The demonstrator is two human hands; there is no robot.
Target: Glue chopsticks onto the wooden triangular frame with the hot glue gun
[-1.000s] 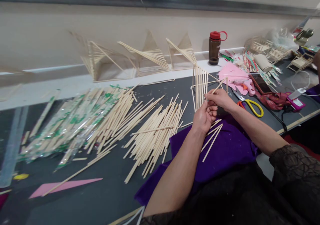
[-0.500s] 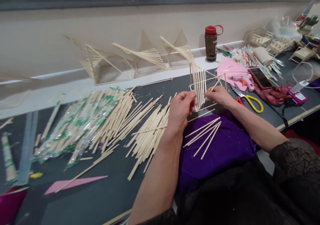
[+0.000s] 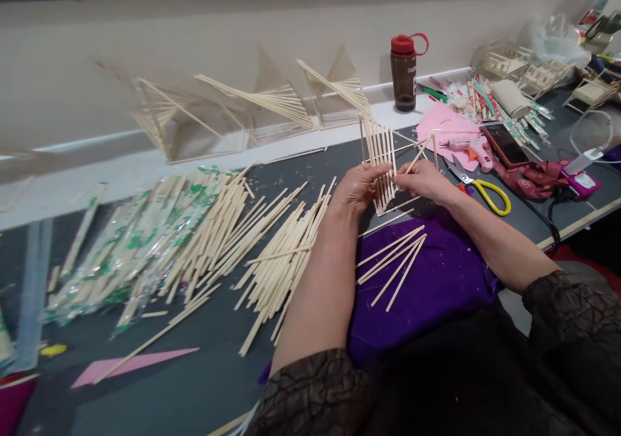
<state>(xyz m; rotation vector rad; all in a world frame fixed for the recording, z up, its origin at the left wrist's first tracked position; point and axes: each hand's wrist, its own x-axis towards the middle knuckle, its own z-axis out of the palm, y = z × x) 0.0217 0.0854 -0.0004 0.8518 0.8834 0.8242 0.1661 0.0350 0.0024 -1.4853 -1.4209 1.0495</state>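
Observation:
A small frame of thin wooden sticks (image 3: pixel 380 140) stands on the dark table, with a row of near-parallel sticks on its front. My left hand (image 3: pixel 363 187) grips its left side, thumb laid across the sticks. On the right, my right hand (image 3: pixel 421 180) pinches a stick at the frame; its fingertips are close to the left thumb. Several loose sticks (image 3: pixel 395 258) lie fanned out on a purple cloth (image 3: pixel 427 300) just below the hands. A big pile of bare sticks (image 3: pixel 279 268) is to the left.
Wrapped chopsticks (image 3: pixel 140 242) and a clear ruler (image 3: pixel 33 287) lie left. Finished stick models (image 3: pixel 272 99) stand along the wall. A bottle (image 3: pixel 403 80), pink glue gun (image 3: pixel 478 148), yellow-handled scissors (image 3: pixel 492 196), phone (image 3: pixel 507 146) and red strap (image 3: pixel 528 182) are on the right.
My left thumb has moved up and now lies across the row of sticks. My right hand stays close to the frame. The camera view has shifted slightly.

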